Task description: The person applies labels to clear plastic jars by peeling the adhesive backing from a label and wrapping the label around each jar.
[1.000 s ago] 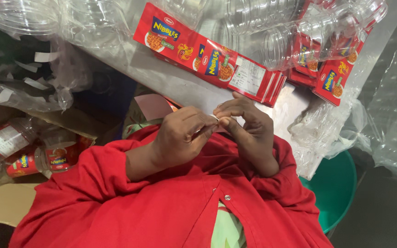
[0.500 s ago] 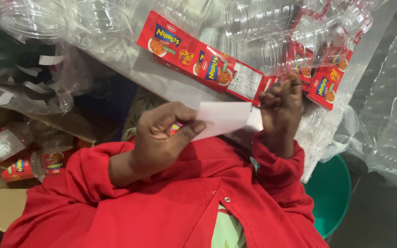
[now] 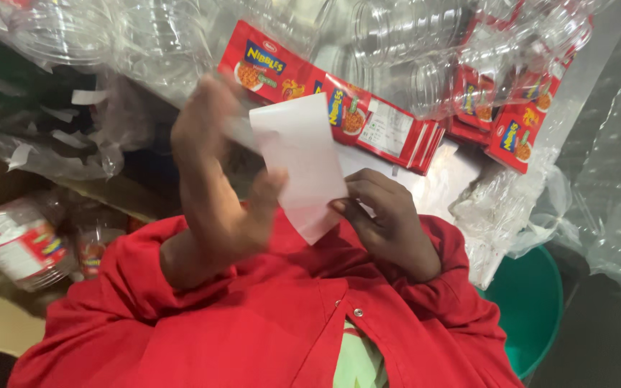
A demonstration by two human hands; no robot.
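Raised since a moment ago, the blank white rectangular paper slip [image 3: 300, 162] stands upright, pinched between left hand [image 3: 217, 179] fingers and thumb; right hand [image 3: 389, 219] fingertips curl, touching its lower edge.

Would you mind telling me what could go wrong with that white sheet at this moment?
The white sheet is pinched only near its lower part by the left hand and right hand, so it might crease or slip. The left hand looks blurred from motion, so its fingers could knock the red label strip lying just beyond on the table.
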